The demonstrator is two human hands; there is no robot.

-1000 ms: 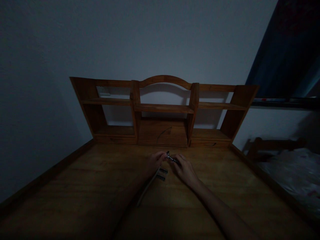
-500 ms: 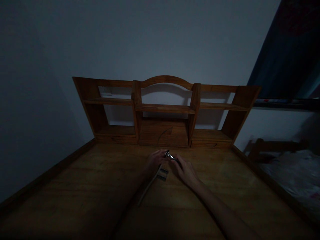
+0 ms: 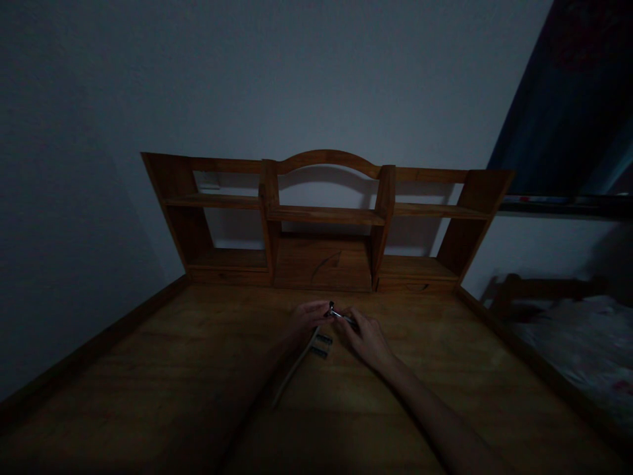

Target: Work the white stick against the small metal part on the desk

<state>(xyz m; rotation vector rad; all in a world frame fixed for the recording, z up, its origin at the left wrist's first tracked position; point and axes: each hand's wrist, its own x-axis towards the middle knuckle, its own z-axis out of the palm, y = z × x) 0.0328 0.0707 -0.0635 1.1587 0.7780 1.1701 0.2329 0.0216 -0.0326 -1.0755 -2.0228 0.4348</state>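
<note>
Razor-like tool [image 3: 337,314] rests in right grip [image 3: 366,336], any lettering illegible.

"What's worn on the right side?"
"The right hand [image 3: 368,335] is bare, and so is the right forearm [image 3: 425,402], slimmer at the wrist [image 3: 388,361], broader toward the tabletop's [image 3: 475,376] near edge."
"And the left?"
"The left hand [image 3: 304,316] is bare too; the left forearm [image 3: 267,369] sinks into shadow, so how much is clothed I can't tell."

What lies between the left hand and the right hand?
In the head view, a slim shiny tool spans the gap: the right hand holds its handle, and its head is at the left hand.
</note>
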